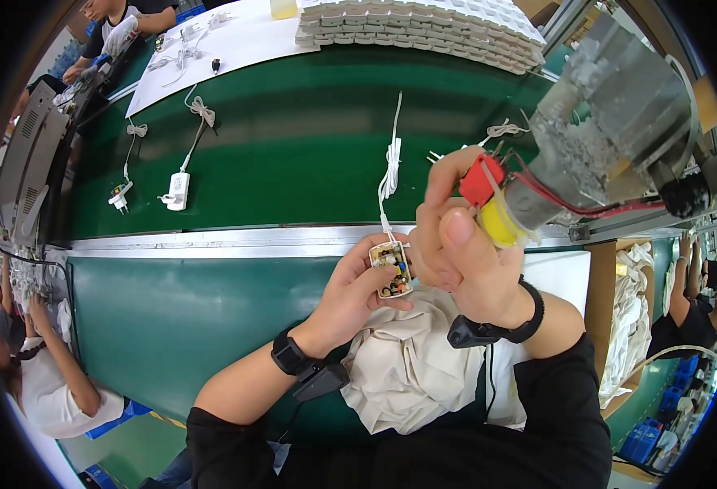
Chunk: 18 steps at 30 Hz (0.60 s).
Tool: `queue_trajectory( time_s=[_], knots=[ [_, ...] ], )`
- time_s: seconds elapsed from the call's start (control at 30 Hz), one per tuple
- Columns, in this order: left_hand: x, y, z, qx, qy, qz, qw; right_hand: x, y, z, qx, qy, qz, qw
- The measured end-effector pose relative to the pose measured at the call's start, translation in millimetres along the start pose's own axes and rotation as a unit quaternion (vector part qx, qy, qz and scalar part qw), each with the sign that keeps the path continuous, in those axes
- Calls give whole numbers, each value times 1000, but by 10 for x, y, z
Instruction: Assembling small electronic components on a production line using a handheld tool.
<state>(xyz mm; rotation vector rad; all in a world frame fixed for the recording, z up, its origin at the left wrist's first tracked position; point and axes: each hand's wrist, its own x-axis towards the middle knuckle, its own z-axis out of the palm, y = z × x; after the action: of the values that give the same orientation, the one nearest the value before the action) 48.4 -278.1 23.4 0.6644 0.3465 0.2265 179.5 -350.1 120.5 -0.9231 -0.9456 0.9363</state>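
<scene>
My left hand (348, 289) is closed around a small adapter (390, 270) with its casing off one side. Its circuit board faces up, and a white cord (391, 167) runs from it across the metal rail. My right hand (476, 273) is raised to the right of it, fingers curled at the end of a grey tube (533, 200) with a yellow band (499, 220). The index finger reaches a red switch-like block (481, 181) on this tube. Part of the grip is hidden behind the fingers. A crumpled cream cloth (414, 363) lies below both hands.
A grey, residue-covered housing (611, 106) overhangs at upper right. Corded adapters (177, 191) lie on the green belt (293, 130) beyond the rail (293, 241). Stacked white trays (423, 37) stand at the far side. A cardboard box (611, 326) of cloth is at right; co-workers sit at left.
</scene>
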Motion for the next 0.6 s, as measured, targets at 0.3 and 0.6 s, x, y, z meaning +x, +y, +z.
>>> queue_trajectory(
  time_s=[0.3, 0.6],
  knots=[
    [35, -62, 30, -104, -62, -13, 993, -41, 0, 53, 0, 25, 11, 1000],
    [48, -59, 35, -110, -100, -26, 989, -23, -14, 33, -21, 28, 24, 999]
  ],
)
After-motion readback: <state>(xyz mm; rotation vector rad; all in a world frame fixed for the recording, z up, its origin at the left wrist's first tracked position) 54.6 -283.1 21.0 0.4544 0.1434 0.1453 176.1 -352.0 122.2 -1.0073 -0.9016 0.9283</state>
